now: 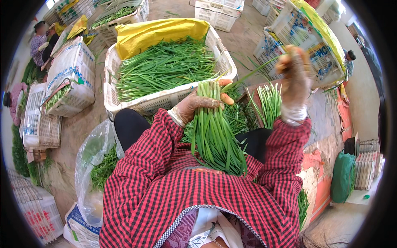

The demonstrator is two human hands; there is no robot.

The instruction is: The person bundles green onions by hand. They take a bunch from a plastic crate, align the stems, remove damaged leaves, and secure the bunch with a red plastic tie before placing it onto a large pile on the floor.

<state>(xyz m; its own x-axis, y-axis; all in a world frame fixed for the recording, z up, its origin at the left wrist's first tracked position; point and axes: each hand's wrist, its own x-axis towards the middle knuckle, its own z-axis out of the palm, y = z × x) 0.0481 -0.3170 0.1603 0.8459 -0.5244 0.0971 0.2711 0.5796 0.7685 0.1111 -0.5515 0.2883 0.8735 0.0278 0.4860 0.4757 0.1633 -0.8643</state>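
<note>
My left hand (194, 104) is wrapped around a thick bunch of garlic chives (214, 133), just below its pale cut ends; the green leaves hang over my lap. Up to the right, my right hand (296, 73) is blurred by motion. Its fingers close on one long green strand (256, 68), which slants down to the bunch beside my left fingertips. Both hands wear soiled gloves with orange fingertips. Ahead stands a white plastic crate (152, 100) lined with a yellow sheet (161, 34), holding loose chives (170, 66). Another bunch of chives (268, 100) lies below my right hand.
Loose green trimmings (238, 116) lie between my knees. A clear plastic bag (85, 155) with greens sits at left. Stacked crates (307, 40) stand at right, and covered crates (69, 71) at left. Co-workers (40, 46) sit farther off. A green sack (342, 176) is at far right.
</note>
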